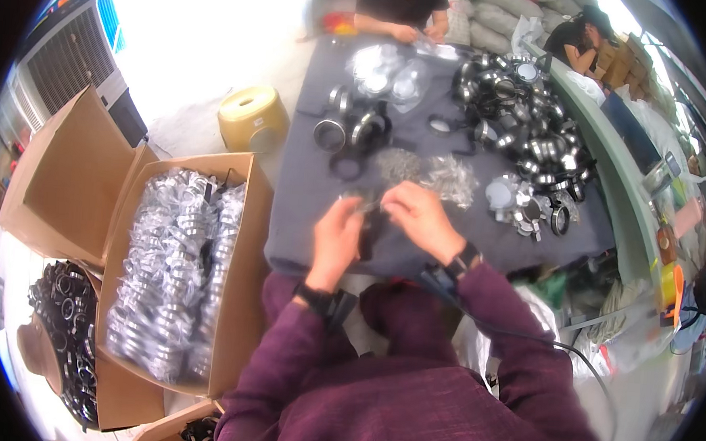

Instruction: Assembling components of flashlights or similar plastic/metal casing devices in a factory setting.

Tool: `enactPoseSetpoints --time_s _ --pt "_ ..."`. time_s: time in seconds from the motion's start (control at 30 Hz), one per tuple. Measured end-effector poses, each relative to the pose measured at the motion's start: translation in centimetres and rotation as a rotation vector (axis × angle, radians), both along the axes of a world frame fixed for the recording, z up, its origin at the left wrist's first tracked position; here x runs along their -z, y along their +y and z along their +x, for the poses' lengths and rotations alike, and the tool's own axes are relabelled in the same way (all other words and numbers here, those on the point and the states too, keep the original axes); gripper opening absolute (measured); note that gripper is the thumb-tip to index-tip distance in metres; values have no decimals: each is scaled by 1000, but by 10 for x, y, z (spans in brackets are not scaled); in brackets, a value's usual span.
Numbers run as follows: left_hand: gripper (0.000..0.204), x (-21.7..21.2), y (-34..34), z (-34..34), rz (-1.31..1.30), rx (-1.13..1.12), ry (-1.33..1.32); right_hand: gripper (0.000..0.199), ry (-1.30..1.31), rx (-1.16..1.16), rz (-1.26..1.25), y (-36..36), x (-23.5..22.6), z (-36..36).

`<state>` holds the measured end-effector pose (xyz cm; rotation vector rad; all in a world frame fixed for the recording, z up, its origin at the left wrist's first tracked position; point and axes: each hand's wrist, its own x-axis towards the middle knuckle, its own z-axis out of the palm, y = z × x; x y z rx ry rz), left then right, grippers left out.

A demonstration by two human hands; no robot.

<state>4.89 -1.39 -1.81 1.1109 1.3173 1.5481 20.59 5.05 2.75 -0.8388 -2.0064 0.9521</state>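
My left hand (338, 234) is closed at the near part of the dark cloth-covered table (301, 217). A dark, blurred part shows by its fingertips, too unclear to name. Close by on the right, my right hand (423, 218) pinches with thumb and forefinger; what it holds is too small to make out. Just beyond the hands lie a pile of small greyish pieces (398, 166) and a pile of shiny clear-looking pieces (450, 180). Farther off, several dark and silver metal rings (330, 135) lie in a loose group.
A large heap of black-and-silver ring parts (529, 110) covers the table's right side, with pale discs (502, 193) nearer. On my left stands an open carton (239, 294) of bagged rings, beside a yellow stool (252, 117). A co-worker (402, 5) sits across the table.
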Motion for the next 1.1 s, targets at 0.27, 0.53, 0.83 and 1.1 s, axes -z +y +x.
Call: enactPoseSetpoints --time_s 0.27,0.53,0.83,1.1 --pt "19 7 1 -1 17 6 9 13 -157 -26 560 -13 4 -16" --pt "20 5 1 -1 21 -3 5 13 -86 -22 587 -14 7 -25" --pt "25 2 0 0 26 59 -82 13 -84 67 622 -15 15 -26" --pt "23 5 0 -1 14 2 -41 11 -86 66 603 -20 20 -26"
